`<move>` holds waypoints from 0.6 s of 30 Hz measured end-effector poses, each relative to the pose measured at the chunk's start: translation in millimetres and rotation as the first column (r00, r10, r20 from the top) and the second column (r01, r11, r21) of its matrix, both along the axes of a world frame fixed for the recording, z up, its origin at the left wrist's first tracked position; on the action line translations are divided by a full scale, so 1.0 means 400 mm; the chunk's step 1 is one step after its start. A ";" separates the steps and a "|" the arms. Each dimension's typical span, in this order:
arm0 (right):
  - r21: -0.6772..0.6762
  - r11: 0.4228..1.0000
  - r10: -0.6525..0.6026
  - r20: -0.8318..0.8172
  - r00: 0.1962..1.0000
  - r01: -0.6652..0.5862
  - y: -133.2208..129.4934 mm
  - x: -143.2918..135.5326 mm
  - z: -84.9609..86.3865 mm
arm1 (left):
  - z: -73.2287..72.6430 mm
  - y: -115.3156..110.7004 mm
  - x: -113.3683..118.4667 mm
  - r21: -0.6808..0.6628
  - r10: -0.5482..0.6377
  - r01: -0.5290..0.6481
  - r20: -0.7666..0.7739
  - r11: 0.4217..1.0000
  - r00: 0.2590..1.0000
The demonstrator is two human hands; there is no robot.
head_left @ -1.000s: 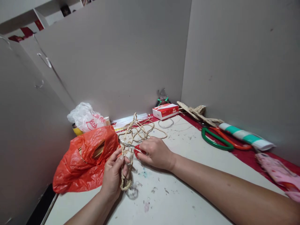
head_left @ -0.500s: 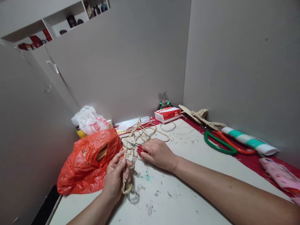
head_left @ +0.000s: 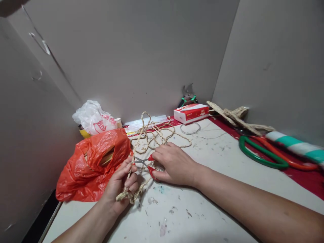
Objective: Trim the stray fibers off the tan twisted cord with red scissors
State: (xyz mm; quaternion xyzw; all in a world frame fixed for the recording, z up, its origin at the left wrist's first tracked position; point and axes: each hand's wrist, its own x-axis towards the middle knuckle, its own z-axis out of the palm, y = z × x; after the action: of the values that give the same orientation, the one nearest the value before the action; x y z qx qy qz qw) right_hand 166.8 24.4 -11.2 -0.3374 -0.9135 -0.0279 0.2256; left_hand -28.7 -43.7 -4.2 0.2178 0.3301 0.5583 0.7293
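Braided straw cord (head_left: 138,193) hangs in folds from my left hand (head_left: 120,184), whose thumb and fingers pinch it. My right hand (head_left: 174,165) grips small red-handled scissors (head_left: 143,162) by the handles. Their blades are spread and reach to the cord just above my left fingertips. Behind both hands, more of the cord (head_left: 162,133) lies in loose loops on the white tabletop, and one loop stands up.
An orange plastic bag (head_left: 76,168) lies left, with a white plastic bag (head_left: 96,118) behind it. At the back are a red-white box (head_left: 191,114), pruners (head_left: 189,96) and a wire ring (head_left: 190,128). Large green-and-orange-handled shears (head_left: 260,157) lie right.
The scissors have opened and moved to the cord at my left fingertips. The folded cord in my left hand has tilted and swung round. The view has shifted downward and left.
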 end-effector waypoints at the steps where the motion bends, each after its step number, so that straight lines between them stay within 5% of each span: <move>1: 0.004 1.000 -0.002 0.006 1.000 0.002 0.000 0.000 0.001 | 0.001 -0.001 -0.002 -0.006 -0.015 0.015 0.022 1.000 1.000; 7: 0.026 0.999 0.045 0.054 0.998 -0.046 0.004 0.003 0.003 | 0.007 -0.008 -0.001 -0.027 -0.072 0.074 0.051 0.997 0.996; 18: -0.045 0.999 0.004 -0.058 0.998 -0.007 0.005 0.003 -0.002 | -0.004 -0.003 0.011 0.072 0.133 -0.120 -0.216 0.990 0.967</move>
State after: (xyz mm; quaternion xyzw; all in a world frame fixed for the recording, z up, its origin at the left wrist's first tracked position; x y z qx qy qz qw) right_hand 167.9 26.5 -11.8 -0.3404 -0.9079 0.0035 0.2445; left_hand -24.2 -45.0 -6.0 0.2783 0.4055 0.5855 0.6444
